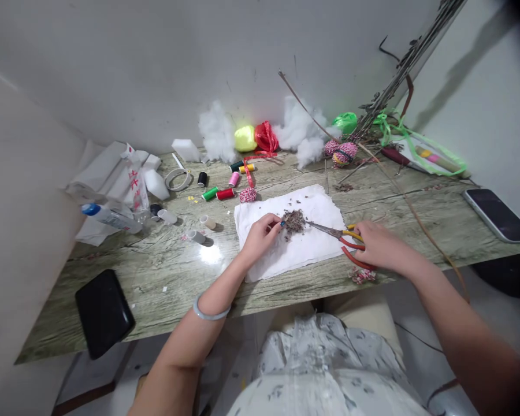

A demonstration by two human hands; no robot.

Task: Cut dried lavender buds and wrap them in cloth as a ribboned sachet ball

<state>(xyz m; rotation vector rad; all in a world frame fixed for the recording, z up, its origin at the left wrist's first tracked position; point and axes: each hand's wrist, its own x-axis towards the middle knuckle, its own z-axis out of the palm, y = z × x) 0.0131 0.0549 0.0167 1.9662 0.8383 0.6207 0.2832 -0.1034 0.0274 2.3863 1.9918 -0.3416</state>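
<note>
Clothing [320, 381] nearest; right fingers [360, 231] gripping scissors [331, 231] (red-yellow handled); left fingers [270, 219] bunched at brown scraps [293, 222], hold unclear.

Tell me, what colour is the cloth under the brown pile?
The cloth is white; the head view, the only one, shows it.

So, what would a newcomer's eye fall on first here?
Probably the crumbly brown pile on the white cloth, with the left hand at its left edge and the right hand on the yellow and red handles of a metal tool pointing toward it. Next, perhaps, the bright yellow roll and red ribbon between tufts of white fluff by the wall.
</note>
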